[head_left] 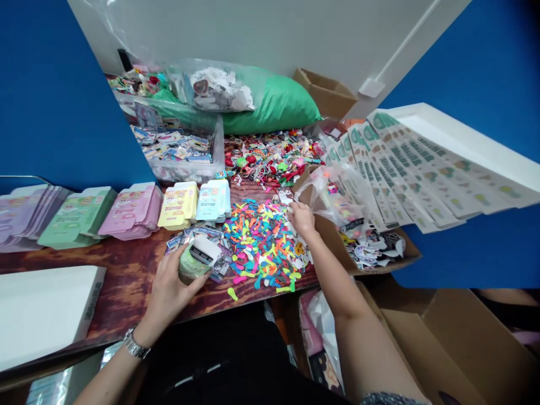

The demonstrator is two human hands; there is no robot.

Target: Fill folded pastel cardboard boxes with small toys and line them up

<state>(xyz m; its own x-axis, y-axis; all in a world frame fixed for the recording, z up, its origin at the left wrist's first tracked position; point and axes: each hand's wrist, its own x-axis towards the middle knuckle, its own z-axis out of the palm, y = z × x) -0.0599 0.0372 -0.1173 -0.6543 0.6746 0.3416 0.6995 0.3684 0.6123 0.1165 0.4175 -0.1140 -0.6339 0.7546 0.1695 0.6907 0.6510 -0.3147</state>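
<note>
My left hand (171, 289) is wrapped round a small green paper box (194, 264), tilted with its top flap up and a dark and white piece showing inside. Under and behind the box lie shiny printed packets (221, 242). My right hand (302, 220) reaches to the far right edge of a heap of small colourful uninflated balloons (261, 242). Its fingers are drawn together over some white sticker pieces (284, 197); what they pinch, if anything, is hidden. More cut stickers (300, 249) lie beside my right wrist.
Flattened boxes in purple, green (78, 216), pink (130, 208), yellow (179, 205) and blue (212, 201) line the left. Behind are a clear bin (217, 146), trinkets (274, 157) and a green sack (282, 104). A carton (337, 247) and hanging printed sheets (405, 169) flank the right.
</note>
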